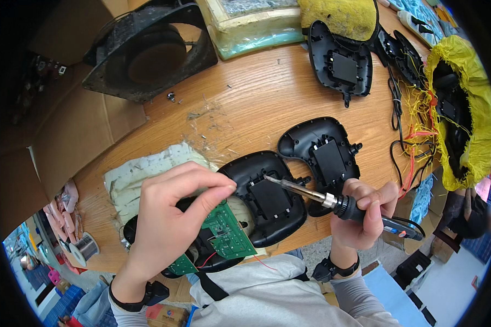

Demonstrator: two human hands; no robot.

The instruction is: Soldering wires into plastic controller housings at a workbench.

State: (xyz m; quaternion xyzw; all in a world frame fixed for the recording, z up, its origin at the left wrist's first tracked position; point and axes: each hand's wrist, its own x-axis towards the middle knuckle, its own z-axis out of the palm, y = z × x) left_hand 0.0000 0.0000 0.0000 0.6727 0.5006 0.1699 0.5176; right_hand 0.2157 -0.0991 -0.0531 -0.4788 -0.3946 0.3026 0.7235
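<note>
I'd steer the soldering iron (328,200) by small rolls of the right hand (364,212), keeping its hot end off the black shell (281,229) just beyond the left fingertips and away from those fingertips too. I'd steady the green board (227,234), just below the left thumb, before bringing heat to it, and mind the red wire (264,264) at its lower edge. My right fingers are wrapped round the iron's handle. On the left hand (172,215), thumb and forefinger meet at the tips; whether they pinch anything thin, I can't tell.
</note>
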